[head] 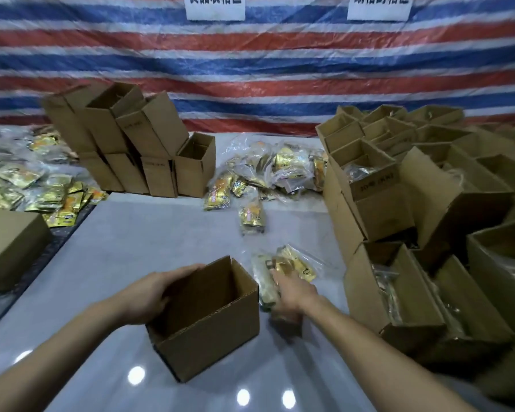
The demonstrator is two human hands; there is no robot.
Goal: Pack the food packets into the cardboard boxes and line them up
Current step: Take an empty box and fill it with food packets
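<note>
Backdrop: red/white/blue striped tarp (250, 69) w/ two white signs (215, 5) at top edge, text cut off.
Surface: glossy grey surface (125, 251), light spots reflected near front.
Open box: cardboard open box (217, 325) upright at front centre, top open, one corner toward cam.
L hand: L hand (152, 292) grips the open box's left wall, fingers curled over the rim.
R hand: R hand (292, 292) on packets just right of the open box; motion-blurred, can't tell if fingers pinch or lie flat.
Near packets: gold/clear near packets (295, 264) touching R hand, beside the box's right wall.
Loose packet: single loose packet (252, 217) farther back, apart from the rest.
Packet heap: packet heap (280, 171) mid-back, between the box groups.
Empty boxes: empty boxes (131, 138) back left, two tiers, upper ones tilted.
Packed boxes: packed boxes (399, 203) crowd the right side, tops open, packets visible in several.
Far left: spread packets (27, 185); closed carton (9, 248) at left edge.
</note>
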